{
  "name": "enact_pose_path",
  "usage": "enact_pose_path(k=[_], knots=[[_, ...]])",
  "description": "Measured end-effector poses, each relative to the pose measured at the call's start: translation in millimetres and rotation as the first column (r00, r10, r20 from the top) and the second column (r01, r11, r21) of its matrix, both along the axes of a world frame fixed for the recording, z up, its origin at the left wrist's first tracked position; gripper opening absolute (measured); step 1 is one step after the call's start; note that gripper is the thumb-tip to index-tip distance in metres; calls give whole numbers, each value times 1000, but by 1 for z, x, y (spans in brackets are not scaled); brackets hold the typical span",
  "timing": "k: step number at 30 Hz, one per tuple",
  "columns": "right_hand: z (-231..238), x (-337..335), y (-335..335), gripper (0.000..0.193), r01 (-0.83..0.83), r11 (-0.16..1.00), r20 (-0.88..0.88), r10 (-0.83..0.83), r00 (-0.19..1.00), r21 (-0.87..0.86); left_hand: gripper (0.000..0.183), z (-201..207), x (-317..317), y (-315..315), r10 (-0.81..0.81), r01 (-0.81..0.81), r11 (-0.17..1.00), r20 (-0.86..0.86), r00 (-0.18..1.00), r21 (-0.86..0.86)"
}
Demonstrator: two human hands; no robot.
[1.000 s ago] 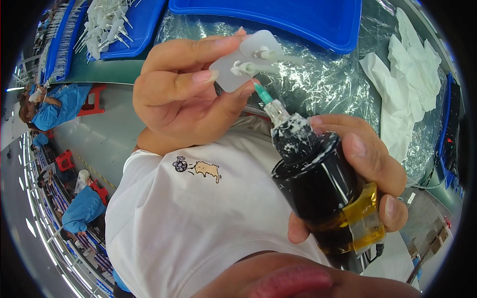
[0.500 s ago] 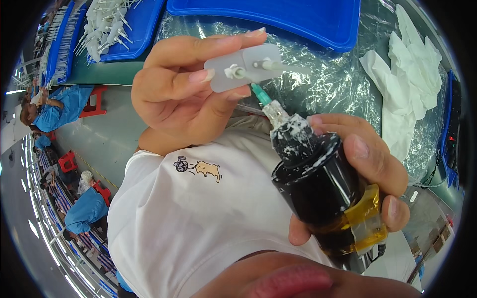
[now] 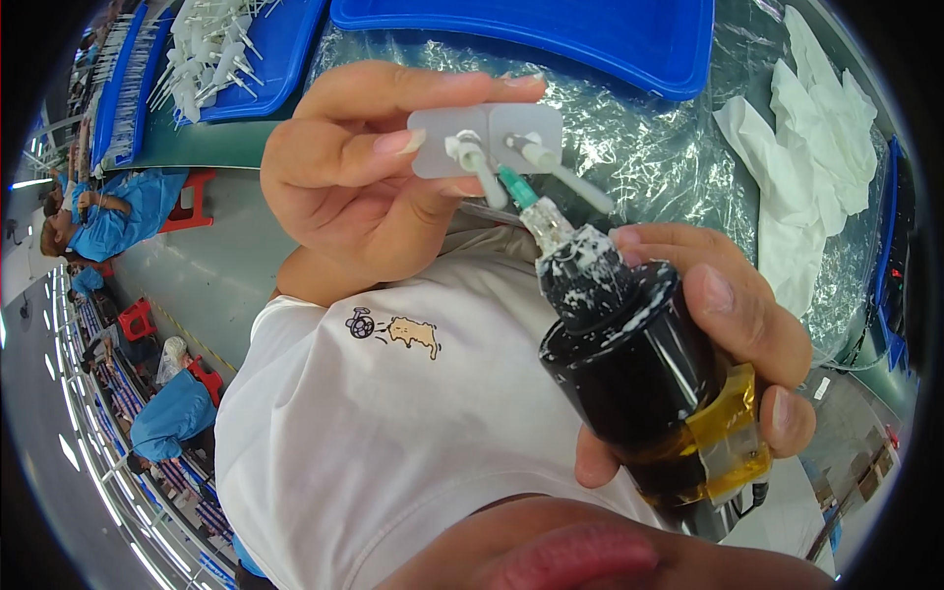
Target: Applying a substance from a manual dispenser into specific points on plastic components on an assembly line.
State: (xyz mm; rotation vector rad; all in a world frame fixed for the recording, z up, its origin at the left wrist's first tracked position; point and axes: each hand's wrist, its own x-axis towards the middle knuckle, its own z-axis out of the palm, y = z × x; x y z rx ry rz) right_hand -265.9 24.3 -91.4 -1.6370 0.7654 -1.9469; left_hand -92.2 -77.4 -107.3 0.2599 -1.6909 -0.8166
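My left hand (image 3: 364,172) pinches a translucent white plastic plate (image 3: 442,146) by its left end and edges. Two white stems (image 3: 570,179) stick out of the plate toward the lower right. My right hand (image 3: 737,305) is wrapped round a thick black cylindrical dispenser (image 3: 629,364) banded with amber tape (image 3: 723,433). White residue is smeared over the dispenser's black nozzle collar. Its green needle tip (image 3: 516,187) points up at the plate, close by the left stem; whether it touches I cannot tell.
A blue tray (image 3: 531,39) lies on the plastic-covered table beyond my hands. Another blue tray (image 3: 280,74) at the far left holds many similar white stemmed parts. Crumpled white cloth or paper (image 3: 787,187) lies at the right. People in blue smocks (image 3: 133,211) sit at the left.
My left hand has tilted the plate, so its stems now point lower. The green tip now sits by the left stem. My right hand and the dispenser have barely moved.
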Motion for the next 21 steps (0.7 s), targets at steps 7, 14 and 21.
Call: enact_pose_path(k=[7,14,21], knots=[[1,1,0,73,-8,1000,5,8,1000,-2,27,2,2,-1,-3,3,1000,2,1000,20],[2,1,0,74,-10,1000,4,10,1000,-4,22,6,1,1,1,-2,999,22,1000,41],[3,2,0,75,-6,1000,1,6,1000,-4,22,5,2,0,-16,16,1000,46,999,10]])
